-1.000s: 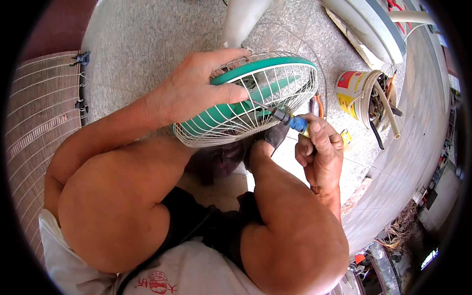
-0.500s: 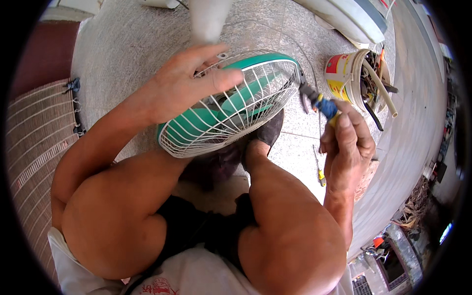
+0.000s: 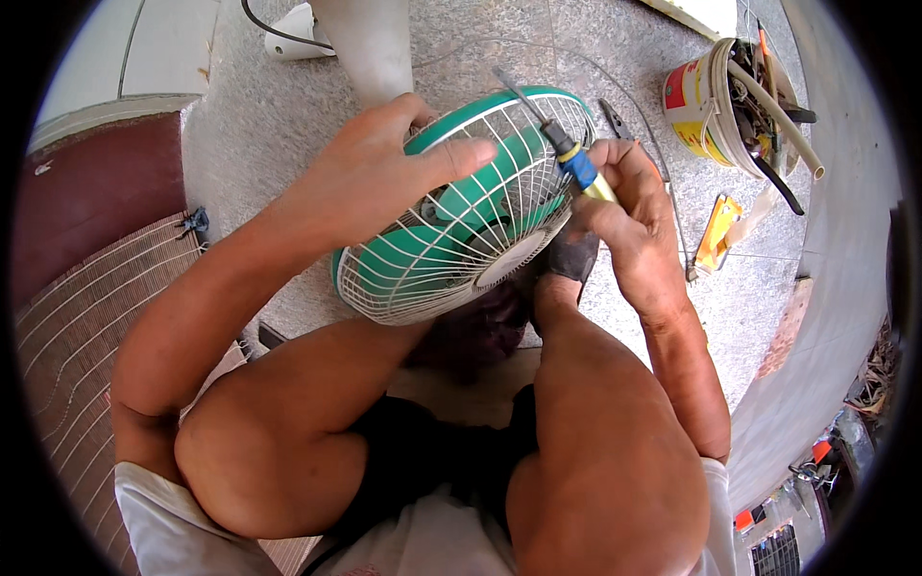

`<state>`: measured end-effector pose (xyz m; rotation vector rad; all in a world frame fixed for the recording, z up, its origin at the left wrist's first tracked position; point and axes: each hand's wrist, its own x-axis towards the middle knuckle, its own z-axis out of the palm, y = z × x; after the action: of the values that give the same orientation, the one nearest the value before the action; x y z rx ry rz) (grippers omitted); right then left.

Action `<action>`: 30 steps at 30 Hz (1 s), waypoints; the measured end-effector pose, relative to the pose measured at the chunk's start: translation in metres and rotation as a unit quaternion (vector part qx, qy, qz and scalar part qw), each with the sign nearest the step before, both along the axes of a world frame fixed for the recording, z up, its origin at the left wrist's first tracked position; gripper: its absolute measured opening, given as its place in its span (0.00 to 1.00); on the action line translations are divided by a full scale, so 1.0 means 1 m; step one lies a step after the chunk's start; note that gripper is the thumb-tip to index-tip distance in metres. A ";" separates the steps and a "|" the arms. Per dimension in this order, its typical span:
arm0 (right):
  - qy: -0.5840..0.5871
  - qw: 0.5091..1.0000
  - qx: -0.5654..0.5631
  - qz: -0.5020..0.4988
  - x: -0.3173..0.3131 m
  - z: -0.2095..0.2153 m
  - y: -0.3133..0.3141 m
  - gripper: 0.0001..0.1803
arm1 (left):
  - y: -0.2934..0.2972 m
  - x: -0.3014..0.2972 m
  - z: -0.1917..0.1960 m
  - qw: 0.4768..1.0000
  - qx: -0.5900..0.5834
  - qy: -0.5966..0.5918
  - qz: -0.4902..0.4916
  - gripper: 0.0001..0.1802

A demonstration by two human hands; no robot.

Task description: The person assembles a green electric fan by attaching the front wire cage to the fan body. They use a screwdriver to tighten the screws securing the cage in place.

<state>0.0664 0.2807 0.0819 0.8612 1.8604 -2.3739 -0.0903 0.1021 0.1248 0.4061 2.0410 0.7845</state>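
A fan head (image 3: 461,216) with green blades, a green rim and a white wire guard tilts in front of my knees. My left hand (image 3: 394,163) grips its upper left rim, the thumb over the front wires and the fingers curled behind. At the right side of the fan, my right hand (image 3: 629,206) is closed round a screwdriver (image 3: 579,168) with a yellow handle wrapped in blue. Its metal shaft points up and left, above the fan's upper right rim. The fan's back is mostly hidden.
Pliers (image 3: 615,120) lie on the speckled floor just beyond the fan. A bucket of tools (image 3: 699,110) stands at the far right, with a yellow packet (image 3: 718,233) nearer. A white stand (image 3: 370,48) rises behind the fan; a woven mat (image 3: 106,326) lies left.
My right hand has brought the screwdriver left, closer to the fan, its shaft now clearly visible and pointing up. My left hand stays on the rim. The whole view has shifted.
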 end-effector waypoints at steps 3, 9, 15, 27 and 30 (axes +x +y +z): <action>0.005 0.994 0.093 -0.055 -0.013 0.009 -0.002 0.07 | 0.001 0.000 0.002 0.999 0.028 -0.020 0.001 0.30; 0.119 0.954 0.277 -0.006 -0.029 -0.010 -0.004 0.11 | 0.003 0.003 0.005 0.994 0.067 -0.083 0.009 0.31; 0.113 0.988 0.102 -0.023 -0.016 0.000 -0.011 0.18 | 0.003 0.005 0.005 0.996 0.053 -0.068 0.029 0.30; 0.174 0.977 0.114 0.048 0.002 -0.017 -0.001 0.24 | 0.009 0.003 0.006 0.989 0.076 -0.127 0.005 0.33; 0.184 0.969 0.154 0.061 0.009 -0.016 -0.001 0.24 | 0.008 0.005 0.006 0.990 0.065 -0.122 0.010 0.33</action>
<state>0.0755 0.2797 0.0663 0.3076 2.3831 -2.3310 -0.0851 0.1105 0.1311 0.3447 1.7751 0.9351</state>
